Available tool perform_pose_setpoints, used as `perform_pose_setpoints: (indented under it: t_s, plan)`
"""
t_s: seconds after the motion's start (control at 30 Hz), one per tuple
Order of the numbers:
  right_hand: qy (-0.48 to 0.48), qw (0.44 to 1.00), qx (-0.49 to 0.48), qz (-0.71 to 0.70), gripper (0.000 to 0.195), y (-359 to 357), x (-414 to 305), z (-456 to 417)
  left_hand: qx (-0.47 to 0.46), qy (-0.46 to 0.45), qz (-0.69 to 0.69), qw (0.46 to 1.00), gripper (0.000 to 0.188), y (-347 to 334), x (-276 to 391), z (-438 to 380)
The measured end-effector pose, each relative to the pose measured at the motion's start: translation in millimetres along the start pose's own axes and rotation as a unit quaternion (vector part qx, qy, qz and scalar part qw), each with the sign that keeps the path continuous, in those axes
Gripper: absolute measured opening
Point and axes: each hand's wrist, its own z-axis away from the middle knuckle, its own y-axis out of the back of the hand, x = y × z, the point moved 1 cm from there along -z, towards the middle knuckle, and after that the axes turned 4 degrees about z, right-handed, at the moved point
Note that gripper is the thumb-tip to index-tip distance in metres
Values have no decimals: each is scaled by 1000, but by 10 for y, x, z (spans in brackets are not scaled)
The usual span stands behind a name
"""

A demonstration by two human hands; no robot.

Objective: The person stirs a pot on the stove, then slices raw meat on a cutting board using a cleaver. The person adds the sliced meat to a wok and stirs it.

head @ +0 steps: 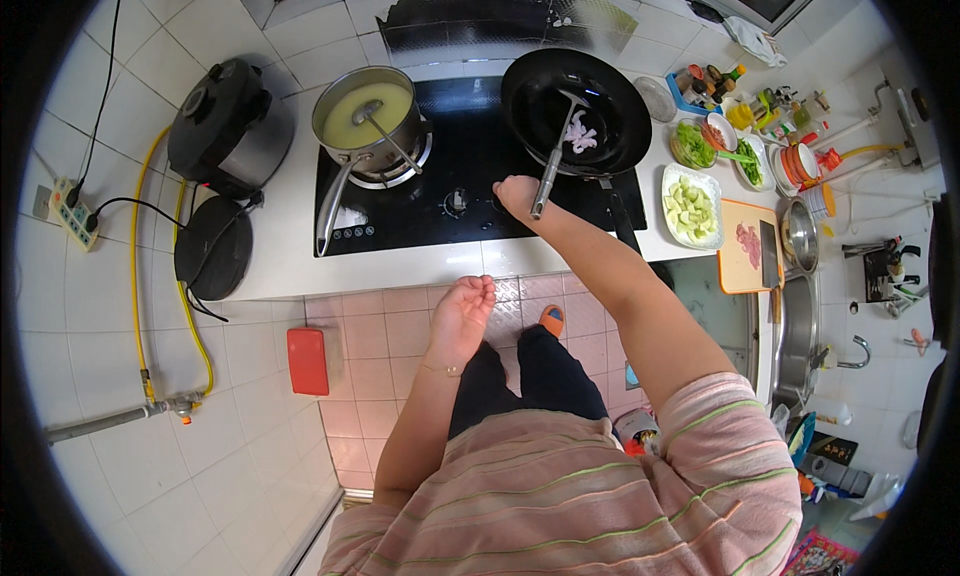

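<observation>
My right hand (517,195) is over the front of the black glass gas hob (450,223), at its right control knob, which it mostly hides; its fingers are curled. Above that forearm reaches the handle of a metal spatula (553,163), resting in a black wok (517,95) with pale pinkish-white pieces (580,134). My left hand (463,309) hangs palm up in front of the counter, fingers loosely bent, holding nothing. On the left burner stands a steel saucepan (330,152) of yellowish liquid with a metal ladle (386,134) in it.
A black electric cooker (225,129) stands left. To the right are a dish of pale green chunks (691,210), bowls of chopped greens (694,144), condiment bottles (705,88), and a cutting board (731,276) with sliced meat (748,244) and a cleaver (769,253). The sink (795,351) lies beyond.
</observation>
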Motion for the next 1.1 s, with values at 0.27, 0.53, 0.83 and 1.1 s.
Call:
perform_pose_setpoints:
  t_s: [0.27, 0.53, 0.83, 1.1]
  plan:
    - [14, 1000, 7, 1, 16, -50, 38, -11, -6, 13, -3, 1000, 6, 71, -110, -12]
    - [12, 1000, -18, -6, 19, -8, 45, 3, -5, 9, 11, 1000, 6, 23, -75, -31]
    - [24, 1000, 7, -12, 17, -65, 60, -14, 3, 1, 8, 1000, 5, 30, -108, -67]
    - [41, 999, 21, -17, 16, -70, 65, -16, 2, 0, 17, 1000, 4, 18, -81, -92]
